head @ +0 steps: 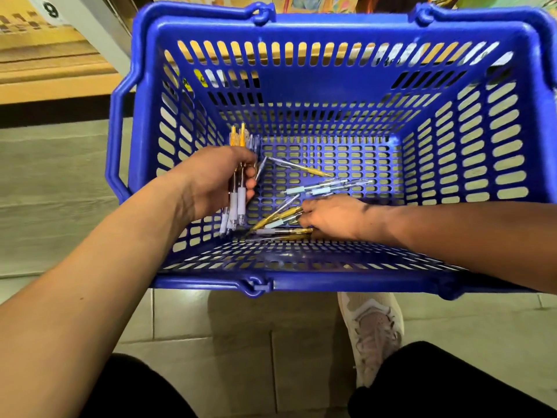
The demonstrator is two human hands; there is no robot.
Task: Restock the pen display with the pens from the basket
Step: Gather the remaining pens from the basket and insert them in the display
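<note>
A person crouched on a pale tiled floor (241, 342) reaches both bare arms into a blue slotted plastic shopping basket (301, 28) while gathering stock for a pen display that is not in view. The left hand (217, 179), at about nine o'clock on the basket's floor, has its fingers curled round an upright bundle of clear-barrelled pens with white grips and orange tops (236, 203), tips down, apparently so that each new pen can be added to one tidy handful. The right hand (331, 217), at about five o'clock, lies low over a loose scatter of gold and pale-blue gripped pens (280, 220); its fingers touch them, but whether they have closed on one cannot be told. More loose pens (325, 184) lie criss-crossed at the centre, with a single gold-tipped pen (301, 168) toward twelve o'clock. The crossed pens look awkward to pick singly, and the basket's tall slotted walls crowd the wrists. The swing handle (116, 131) hangs folded outside the rim at nine o'clock, clear of the work. Beyond the basket at ten o'clock stands a wooden shelf edge (45, 82); a pale laced trainer (373, 330) sits on the tiles at six o'clock, between black-clad knees (452, 384).
</note>
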